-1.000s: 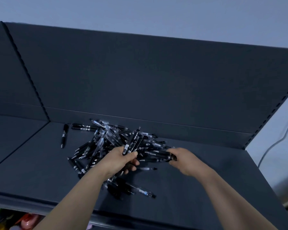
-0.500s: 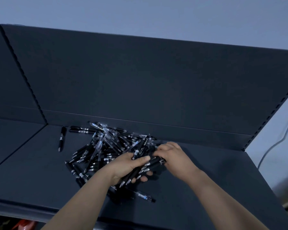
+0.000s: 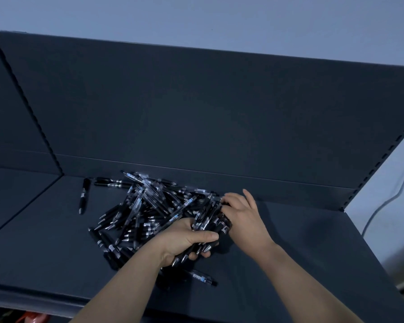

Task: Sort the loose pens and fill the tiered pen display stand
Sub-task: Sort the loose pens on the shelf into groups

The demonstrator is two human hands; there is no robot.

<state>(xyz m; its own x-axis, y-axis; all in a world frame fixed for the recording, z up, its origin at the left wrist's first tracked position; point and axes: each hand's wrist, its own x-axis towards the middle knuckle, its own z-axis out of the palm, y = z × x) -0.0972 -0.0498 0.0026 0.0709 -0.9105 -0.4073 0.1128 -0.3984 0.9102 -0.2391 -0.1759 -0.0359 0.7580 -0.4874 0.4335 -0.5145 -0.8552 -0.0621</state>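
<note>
A heap of loose black and clear pens [image 3: 147,206] lies on the dark shelf [image 3: 44,248]. My left hand [image 3: 184,241] grips a bundle of pens [image 3: 208,220], tips pointing down toward me. My right hand [image 3: 243,215] is at the bundle's upper right, fingers curled against the pens' far ends, one finger raised. A single black pen [image 3: 84,195] lies apart at the left, and another pen [image 3: 202,277] lies near the front below my left hand. No tiered display stand is in view.
The shelf's dark back panel [image 3: 196,117] rises behind the heap. A slotted upright [image 3: 380,159] bounds the shelf at the right, another [image 3: 26,99] at the left. The shelf's front edge [image 3: 33,299] runs below my arms. Bare shelf surface lies right of my hands.
My left hand has gathered more pens into its bundle. My right hand moved left from the heap's right edge onto the bundle's far ends. The view shifted slightly down.
</note>
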